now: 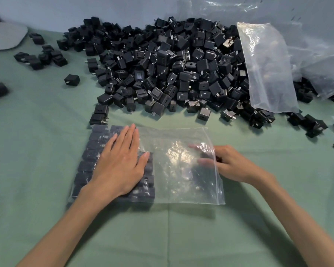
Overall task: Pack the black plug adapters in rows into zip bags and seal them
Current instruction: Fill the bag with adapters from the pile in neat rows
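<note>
A clear zip bag (181, 189) lies flat on the green cloth, its open mouth to the right. Black plug adapters (89, 166) fill its left part in neat rows. My left hand (120, 166) rests flat on top of these rows, fingers straight, pressing through the plastic. My right hand (231, 164) reaches into the bag's mouth, with its fingers inside and blurred behind the plastic. They pinch a dark adapter (205, 155). A big loose pile of black adapters (172, 70) lies just behind the bag.
An empty clear bag (266, 70) leans on the pile's right side, and more crumpled plastic (316, 45) lies behind it. Small clusters of adapters (41, 56) lie scattered at the far left, near a grey flat object (4, 37). More strays lie at the right edge (314, 124).
</note>
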Tool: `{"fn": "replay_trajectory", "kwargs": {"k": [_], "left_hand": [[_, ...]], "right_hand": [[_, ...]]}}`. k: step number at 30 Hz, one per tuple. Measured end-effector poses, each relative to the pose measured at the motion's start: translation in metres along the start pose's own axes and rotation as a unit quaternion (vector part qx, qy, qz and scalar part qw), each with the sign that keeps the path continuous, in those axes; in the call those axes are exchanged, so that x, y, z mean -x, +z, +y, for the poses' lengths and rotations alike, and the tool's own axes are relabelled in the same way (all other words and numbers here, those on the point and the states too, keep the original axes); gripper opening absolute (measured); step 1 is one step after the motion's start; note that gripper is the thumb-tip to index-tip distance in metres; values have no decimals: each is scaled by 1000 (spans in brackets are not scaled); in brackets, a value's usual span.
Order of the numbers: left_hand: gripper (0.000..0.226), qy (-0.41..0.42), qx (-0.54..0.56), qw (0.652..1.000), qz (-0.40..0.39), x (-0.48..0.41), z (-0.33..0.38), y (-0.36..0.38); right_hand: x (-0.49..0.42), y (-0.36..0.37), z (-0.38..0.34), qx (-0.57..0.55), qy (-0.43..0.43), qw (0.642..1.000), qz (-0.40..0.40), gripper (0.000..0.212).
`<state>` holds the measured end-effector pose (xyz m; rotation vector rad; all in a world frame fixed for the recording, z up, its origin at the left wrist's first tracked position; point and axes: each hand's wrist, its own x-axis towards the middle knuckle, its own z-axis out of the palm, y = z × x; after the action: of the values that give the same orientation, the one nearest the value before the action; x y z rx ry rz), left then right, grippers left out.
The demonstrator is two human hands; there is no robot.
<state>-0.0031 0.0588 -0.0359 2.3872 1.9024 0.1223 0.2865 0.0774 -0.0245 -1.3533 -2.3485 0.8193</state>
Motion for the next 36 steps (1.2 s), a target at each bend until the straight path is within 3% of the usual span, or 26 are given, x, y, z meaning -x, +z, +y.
{"fn": "replay_trajectory", "kwargs": {"k": [4, 7, 10, 14, 20, 26, 31, 33, 36], "left_hand": [[68, 0, 19, 1000, 11, 1, 0, 0], [69, -3, 26, 1000, 14, 1, 0, 1], [71, -4, 33, 999, 13, 1, 0, 0], [73, -5, 35, 999, 15, 2, 0, -1], [73, -6, 44, 999, 16, 3, 2, -4], [73, -10, 50, 999, 13, 3, 1, -3], [70, -1, 58, 998, 21, 3, 0, -2], [63, 2, 54, 998, 23, 3, -1, 0], [59, 2, 45, 999, 25, 1, -2, 2]], "right_hand": [[-17, 20, -13, -30, -133, 982, 131, 39], [-31, 31, -14, -59, -118, 988, 76, 39], [-50, 40, -24, -63, -72, 995, 14, 53], [-80, 52, -40, 5, -100, 995, 22, 42], [-87, 63, -57, -31, -138, 988, 67, 51], [-84, 62, -49, -60, -112, 992, 9, 48], [-85, 68, -50, -102, -96, 985, 102, 35], [-85, 70, -54, -179, -95, 976, 81, 32], [-87, 68, -52, -157, -91, 981, 71, 27]]}}
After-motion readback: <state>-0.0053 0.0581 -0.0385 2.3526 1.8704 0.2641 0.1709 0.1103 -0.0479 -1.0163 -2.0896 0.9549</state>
